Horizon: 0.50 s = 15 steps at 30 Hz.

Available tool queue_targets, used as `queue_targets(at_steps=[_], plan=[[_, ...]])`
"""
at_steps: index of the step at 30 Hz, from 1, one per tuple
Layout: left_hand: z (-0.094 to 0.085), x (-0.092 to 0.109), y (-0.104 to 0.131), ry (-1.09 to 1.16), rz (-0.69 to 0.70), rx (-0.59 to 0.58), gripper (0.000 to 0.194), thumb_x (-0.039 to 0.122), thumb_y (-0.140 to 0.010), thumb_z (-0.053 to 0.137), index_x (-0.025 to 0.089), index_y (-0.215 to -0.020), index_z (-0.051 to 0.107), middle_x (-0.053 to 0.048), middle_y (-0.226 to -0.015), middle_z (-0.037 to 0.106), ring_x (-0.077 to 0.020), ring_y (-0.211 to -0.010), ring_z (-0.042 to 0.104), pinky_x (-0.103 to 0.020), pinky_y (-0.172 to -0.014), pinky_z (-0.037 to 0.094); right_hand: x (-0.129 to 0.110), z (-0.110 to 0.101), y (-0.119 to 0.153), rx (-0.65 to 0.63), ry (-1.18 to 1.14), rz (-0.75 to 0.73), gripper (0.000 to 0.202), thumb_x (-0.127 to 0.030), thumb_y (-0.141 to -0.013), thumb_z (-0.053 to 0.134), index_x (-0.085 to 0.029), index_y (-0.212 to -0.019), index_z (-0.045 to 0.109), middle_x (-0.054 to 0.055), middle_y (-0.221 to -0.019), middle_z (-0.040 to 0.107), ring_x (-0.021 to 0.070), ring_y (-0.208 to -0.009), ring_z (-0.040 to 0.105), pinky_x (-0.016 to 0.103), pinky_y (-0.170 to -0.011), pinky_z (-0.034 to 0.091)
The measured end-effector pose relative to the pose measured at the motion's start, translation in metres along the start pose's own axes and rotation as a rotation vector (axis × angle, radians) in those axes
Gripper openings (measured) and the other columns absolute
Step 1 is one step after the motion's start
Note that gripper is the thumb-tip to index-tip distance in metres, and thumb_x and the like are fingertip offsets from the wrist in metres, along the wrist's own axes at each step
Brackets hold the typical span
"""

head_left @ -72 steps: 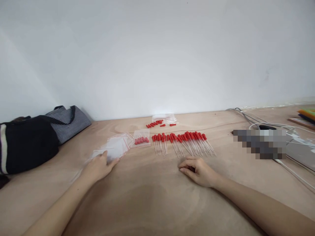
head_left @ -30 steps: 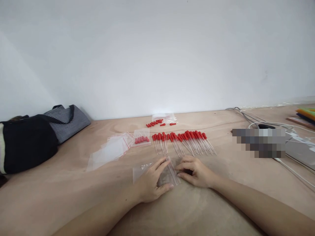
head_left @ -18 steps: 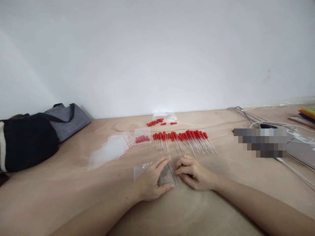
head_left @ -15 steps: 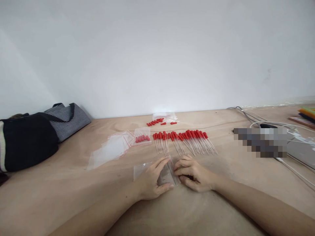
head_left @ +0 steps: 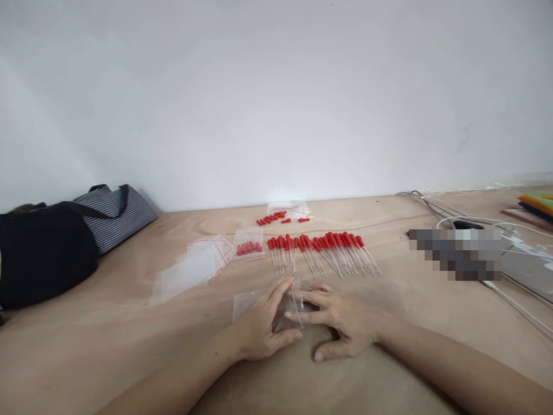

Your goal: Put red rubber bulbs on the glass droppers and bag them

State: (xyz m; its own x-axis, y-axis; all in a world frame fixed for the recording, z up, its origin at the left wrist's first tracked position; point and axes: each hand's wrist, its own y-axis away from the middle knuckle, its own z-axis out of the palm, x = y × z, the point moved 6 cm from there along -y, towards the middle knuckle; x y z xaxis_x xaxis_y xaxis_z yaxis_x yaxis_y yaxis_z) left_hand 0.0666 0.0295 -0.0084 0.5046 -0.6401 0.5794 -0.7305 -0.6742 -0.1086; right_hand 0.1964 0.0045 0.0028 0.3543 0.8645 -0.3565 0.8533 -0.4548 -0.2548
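A clear zip bag (head_left: 296,305) lies on the wooden table between my hands, its mouth toward the right. My left hand (head_left: 270,323) rests over the bag with thumb and fingers spread apart. From the right, my right hand (head_left: 339,320) reaches its outstretched fingers onto or into the bag's mouth; which of the two is unclear. Its thumb is spread on the table. Just beyond the hands lie several droppers with red bulbs (head_left: 341,239) in a row. A bag holding several red-bulbed droppers (head_left: 249,248) is left of them.
Stacked clear bags (head_left: 194,262) lie at the left. Loose red bulbs (head_left: 270,219) and thin clear tubes sit near the wall. A black bag (head_left: 47,259) stands far left; cables (head_left: 436,210) and a blurred-out object (head_left: 458,253) are at the right.
My right hand's fingers have stretched out leftward over the bag, and its thumb has moved away from them. The bag's mouth edge has shifted left. My left hand has barely moved.
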Motion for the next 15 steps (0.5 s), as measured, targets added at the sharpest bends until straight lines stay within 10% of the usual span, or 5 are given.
queue_targets(at_steps=[9, 15], plan=[[-0.01, -0.006, 0.012, -0.066, -0.1, -0.005, 0.074, 0.047, -0.075, 0.054, 0.025, -0.134, 0.016, -0.011, -0.135, 0.035, -0.0296, -0.121, 0.035, -0.049, -0.098, 0.03, 0.0, 0.0, 0.0, 0.003, -0.056, 0.023, 0.062, -0.042, -0.067, 0.063, -0.025, -0.124, 0.044, 0.012, -0.138, 0.029, 0.027, -0.122, 0.033, 0.044, -0.095, 0.028], [-0.009, -0.01, 0.014, -0.077, -0.164, -0.02, 0.073, 0.045, -0.076, 0.053, 0.022, -0.134, 0.016, -0.012, -0.134, 0.037, -0.0283, -0.121, 0.035, -0.048, -0.097, 0.032, 0.032, -0.018, -0.004, 0.221, -0.376, 0.261, 0.023, -0.033, -0.075, 0.056, -0.017, -0.091, 0.063, 0.007, -0.094, 0.063, 0.0165, -0.087, 0.058, 0.03, -0.076, 0.044]])
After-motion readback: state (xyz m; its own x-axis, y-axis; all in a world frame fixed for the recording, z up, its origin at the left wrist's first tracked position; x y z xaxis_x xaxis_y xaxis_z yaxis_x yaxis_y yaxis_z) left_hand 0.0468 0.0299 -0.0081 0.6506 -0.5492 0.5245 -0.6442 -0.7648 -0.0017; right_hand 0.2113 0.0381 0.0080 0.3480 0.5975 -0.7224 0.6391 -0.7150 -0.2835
